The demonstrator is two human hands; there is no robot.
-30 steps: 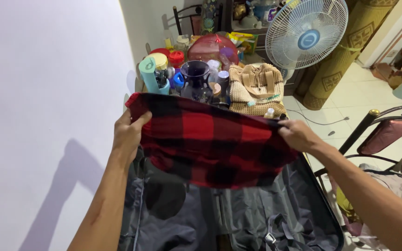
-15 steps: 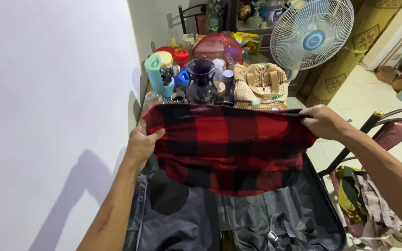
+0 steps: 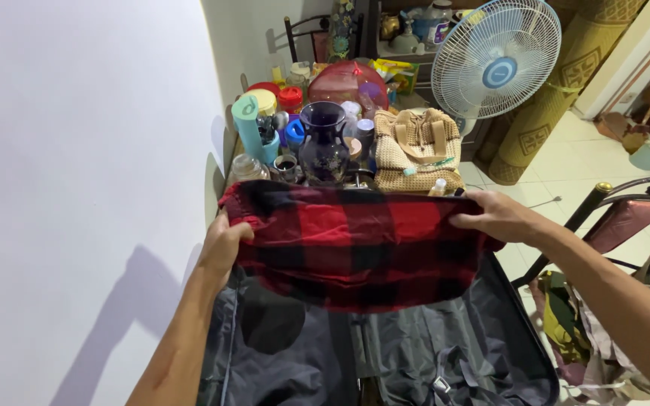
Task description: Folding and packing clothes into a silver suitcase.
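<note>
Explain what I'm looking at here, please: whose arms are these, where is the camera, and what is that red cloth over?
There is no machine here. The two bare arms belong to a person, and the single picture comes from a camera worn on that person's head, looking down at the hands. The left hand and the right hand each grip one end of a red and black checked cloth, holding it stretched out between them. Below it lies an open suitcase with grey lining. Behind the cloth is a crowded table against a white wall, with a dark blue vase, a teal tube-shaped container, jars and a beige knitted bag. A standing fan is behind the bag, and a dark metal chair frame stands to the right.
</note>
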